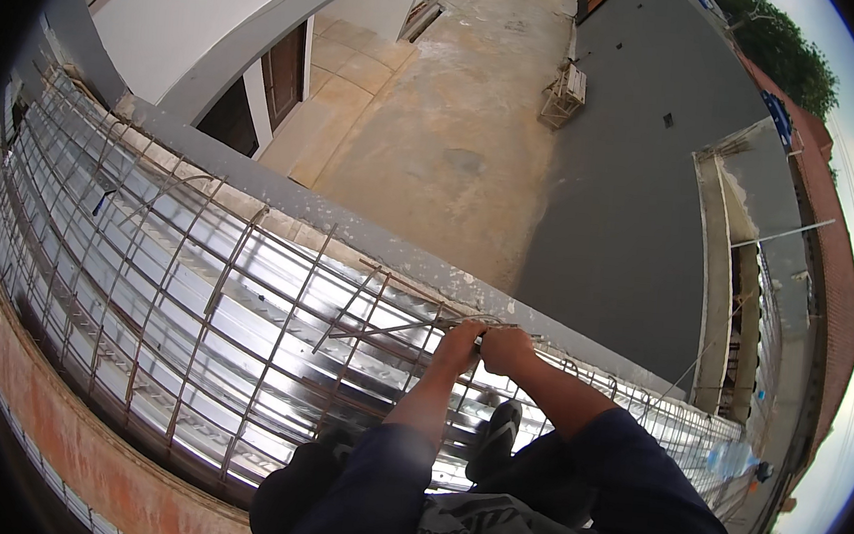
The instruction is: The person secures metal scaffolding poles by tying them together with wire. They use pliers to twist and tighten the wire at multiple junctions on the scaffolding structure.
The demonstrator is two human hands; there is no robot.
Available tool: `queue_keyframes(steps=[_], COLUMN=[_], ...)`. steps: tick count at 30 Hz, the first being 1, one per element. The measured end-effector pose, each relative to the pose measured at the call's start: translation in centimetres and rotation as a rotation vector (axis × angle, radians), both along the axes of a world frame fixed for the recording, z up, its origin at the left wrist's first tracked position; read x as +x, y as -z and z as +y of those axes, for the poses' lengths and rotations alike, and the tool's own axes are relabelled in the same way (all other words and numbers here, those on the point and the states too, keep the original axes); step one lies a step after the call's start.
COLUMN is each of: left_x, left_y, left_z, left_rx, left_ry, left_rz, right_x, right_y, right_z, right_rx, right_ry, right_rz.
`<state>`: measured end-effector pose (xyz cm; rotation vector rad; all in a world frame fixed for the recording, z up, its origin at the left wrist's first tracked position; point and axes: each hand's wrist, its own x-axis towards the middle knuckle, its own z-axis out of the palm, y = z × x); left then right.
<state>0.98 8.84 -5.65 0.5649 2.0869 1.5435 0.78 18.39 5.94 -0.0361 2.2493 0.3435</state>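
My left hand and my right hand are side by side, nearly touching, at the far edge of a rebar mesh. Both have their fingers closed. A thin steel rod runs from the left into my left hand, lying across the mesh. Whatever my right hand grips is mostly covered by the fingers; a small dark piece shows between the two fists. Shiny corrugated metal sheeting lies under the mesh. My dark shoe stands on it, just below my hands.
Beyond a grey concrete edge is a drop to a paved yard with a small wooden stand. A reddish board borders the mesh at lower left. A clear plastic bottle is at the right, near a grey wall.
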Motion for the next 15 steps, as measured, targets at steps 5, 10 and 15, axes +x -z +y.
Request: queue_keyframes(steps=[5, 10, 15], left_x=[1.7, 1.0, 1.0], left_y=[2.4, 3.0, 4.3], left_z=[-1.2, -3.7, -3.5], left_rx=[-0.385, -0.289, -0.45], left_ry=[-0.238, -0.23, -0.242], left_rz=[0.191, -0.029, -0.276], right_x=[-0.5, 1.1, 0.6], right_y=[0.2, 2.3, -0.3], right_z=[3.5, 5.7, 3.3], right_rx=[-0.559, -0.78, -0.639], right_ry=[0.876, 0.933, 0.747], right_rz=[-0.517, -0.537, -0.558])
